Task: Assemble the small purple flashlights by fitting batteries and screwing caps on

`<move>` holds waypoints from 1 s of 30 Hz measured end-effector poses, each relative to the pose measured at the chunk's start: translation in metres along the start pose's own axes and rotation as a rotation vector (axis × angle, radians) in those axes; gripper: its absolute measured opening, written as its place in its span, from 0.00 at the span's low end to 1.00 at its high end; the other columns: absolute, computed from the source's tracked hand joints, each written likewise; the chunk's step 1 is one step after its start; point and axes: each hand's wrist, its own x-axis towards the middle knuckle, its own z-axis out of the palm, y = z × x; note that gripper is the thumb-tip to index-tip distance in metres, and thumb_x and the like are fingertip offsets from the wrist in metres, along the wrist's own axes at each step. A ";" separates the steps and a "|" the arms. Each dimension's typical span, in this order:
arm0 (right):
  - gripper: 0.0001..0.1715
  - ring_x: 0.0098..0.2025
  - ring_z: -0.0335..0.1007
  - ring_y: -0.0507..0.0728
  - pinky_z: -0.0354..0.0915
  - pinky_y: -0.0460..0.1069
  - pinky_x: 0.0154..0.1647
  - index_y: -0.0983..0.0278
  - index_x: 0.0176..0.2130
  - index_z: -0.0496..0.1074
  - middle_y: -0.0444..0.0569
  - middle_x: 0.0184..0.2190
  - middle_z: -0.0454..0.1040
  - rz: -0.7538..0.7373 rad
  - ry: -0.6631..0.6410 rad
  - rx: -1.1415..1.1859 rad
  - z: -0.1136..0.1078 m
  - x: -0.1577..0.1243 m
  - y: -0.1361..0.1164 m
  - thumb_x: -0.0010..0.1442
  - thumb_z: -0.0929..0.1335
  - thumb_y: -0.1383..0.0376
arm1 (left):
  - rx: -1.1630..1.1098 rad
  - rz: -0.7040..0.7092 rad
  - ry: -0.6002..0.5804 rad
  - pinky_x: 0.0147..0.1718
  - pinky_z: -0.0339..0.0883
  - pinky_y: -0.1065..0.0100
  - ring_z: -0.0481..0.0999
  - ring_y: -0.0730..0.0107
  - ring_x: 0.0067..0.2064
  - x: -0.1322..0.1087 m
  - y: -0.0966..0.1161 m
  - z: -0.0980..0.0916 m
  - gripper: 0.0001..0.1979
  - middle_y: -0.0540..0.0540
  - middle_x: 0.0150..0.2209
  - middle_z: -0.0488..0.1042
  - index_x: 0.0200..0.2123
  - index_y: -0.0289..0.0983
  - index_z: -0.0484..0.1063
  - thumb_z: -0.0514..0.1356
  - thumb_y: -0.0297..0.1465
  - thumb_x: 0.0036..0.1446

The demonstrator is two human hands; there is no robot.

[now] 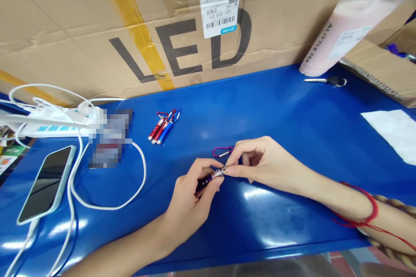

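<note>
My left hand (191,194) is closed around a small dark purple cylindrical flashlight (210,177) with a silver end pointing right. The thumb and index finger of my right hand (256,160) pinch at that silver end; whatever lies between those fingertips is too small to make out. A purple carabiner clip (222,152) shows just behind my right fingertips, above the blue table (260,108). Farther back to the left, two red flashlights (157,129) and a blue flashlight (165,132) lie side by side, each with a carabiner clip.
A cardboard box (81,30) stands along the back. At left are a phone (47,184), white cables (143,169) and a power strip (58,123). At right are a drink cup (341,30), a key (325,81) and white paper (394,132).
</note>
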 end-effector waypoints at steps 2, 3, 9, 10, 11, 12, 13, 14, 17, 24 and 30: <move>0.12 0.16 0.59 0.45 0.54 0.41 0.15 0.66 0.27 0.75 0.40 0.18 0.68 -0.008 -0.012 0.014 -0.001 -0.001 -0.001 0.50 0.71 0.58 | 0.014 0.011 -0.014 0.20 0.63 0.78 0.72 0.76 0.24 0.000 0.000 0.000 0.06 0.53 0.24 0.72 0.41 0.37 0.63 0.54 0.27 0.59; 0.12 0.17 0.60 0.45 0.55 0.41 0.16 0.66 0.27 0.75 0.41 0.18 0.68 -0.007 -0.016 0.016 -0.002 -0.001 -0.001 0.50 0.71 0.58 | 0.025 0.020 -0.022 0.20 0.63 0.78 0.72 0.76 0.25 -0.001 0.000 0.000 0.06 0.53 0.25 0.72 0.41 0.37 0.63 0.53 0.27 0.59; 0.10 0.16 0.61 0.45 0.56 0.41 0.16 0.66 0.26 0.74 0.40 0.17 0.68 0.014 -0.064 0.049 -0.004 0.000 -0.005 0.49 0.72 0.61 | 0.050 0.081 -0.067 0.24 0.66 0.77 0.74 0.75 0.28 -0.001 -0.003 -0.002 0.07 0.52 0.28 0.73 0.42 0.39 0.62 0.52 0.26 0.60; 0.09 0.16 0.60 0.45 0.56 0.41 0.16 0.66 0.26 0.74 0.40 0.17 0.68 0.015 -0.068 0.059 -0.004 0.000 -0.005 0.49 0.72 0.61 | 0.039 0.089 -0.072 0.25 0.66 0.77 0.74 0.75 0.28 -0.001 -0.003 -0.002 0.07 0.52 0.29 0.73 0.42 0.39 0.62 0.52 0.26 0.60; 0.09 0.16 0.60 0.45 0.56 0.41 0.16 0.66 0.26 0.74 0.40 0.17 0.69 0.018 -0.072 0.068 -0.005 0.000 -0.005 0.49 0.72 0.62 | 0.029 0.098 -0.076 0.25 0.66 0.77 0.73 0.76 0.28 -0.002 -0.003 -0.002 0.07 0.52 0.30 0.73 0.42 0.40 0.61 0.52 0.25 0.60; 0.08 0.16 0.61 0.45 0.57 0.41 0.16 0.66 0.26 0.74 0.40 0.18 0.70 0.022 -0.075 0.077 -0.005 0.000 -0.004 0.49 0.72 0.62 | 0.021 0.104 -0.081 0.26 0.66 0.77 0.73 0.76 0.28 -0.002 -0.002 -0.002 0.08 0.52 0.30 0.73 0.43 0.40 0.61 0.52 0.25 0.60; 0.08 0.16 0.61 0.45 0.57 0.41 0.16 0.66 0.25 0.74 0.41 0.19 0.70 0.029 -0.078 0.087 -0.005 0.000 -0.004 0.49 0.72 0.62 | 0.015 0.105 -0.090 0.26 0.66 0.76 0.73 0.76 0.28 -0.002 -0.002 -0.003 0.08 0.52 0.30 0.73 0.43 0.40 0.60 0.51 0.25 0.61; 0.08 0.16 0.61 0.45 0.57 0.41 0.15 0.66 0.25 0.74 0.41 0.19 0.71 0.041 -0.083 0.098 -0.006 0.000 -0.003 0.48 0.72 0.62 | 0.011 0.101 -0.099 0.25 0.66 0.76 0.72 0.75 0.28 -0.003 -0.001 -0.003 0.08 0.52 0.29 0.72 0.44 0.40 0.60 0.50 0.25 0.61; 0.09 0.15 0.59 0.44 0.57 0.41 0.15 0.66 0.25 0.74 0.40 0.18 0.70 0.093 -0.124 0.140 -0.007 0.002 0.000 0.46 0.73 0.62 | -0.002 0.071 -0.130 0.27 0.65 0.74 0.71 0.74 0.28 -0.003 -0.001 -0.003 0.09 0.51 0.27 0.70 0.46 0.39 0.58 0.47 0.25 0.63; 0.10 0.14 0.59 0.45 0.57 0.40 0.14 0.65 0.22 0.74 0.38 0.13 0.66 0.134 -0.114 0.103 -0.006 0.004 0.006 0.41 0.75 0.62 | -0.071 0.078 -0.134 0.28 0.67 0.76 0.72 0.76 0.30 -0.003 0.000 0.000 0.09 0.50 0.30 0.72 0.44 0.39 0.61 0.51 0.24 0.61; 0.07 0.15 0.63 0.45 0.61 0.39 0.14 0.67 0.23 0.74 0.41 0.18 0.69 0.046 -0.166 0.004 -0.004 0.004 0.010 0.49 0.72 0.64 | -0.057 0.098 -0.094 0.26 0.66 0.80 0.72 0.78 0.30 -0.002 0.001 0.001 0.07 0.49 0.33 0.72 0.38 0.37 0.65 0.53 0.22 0.58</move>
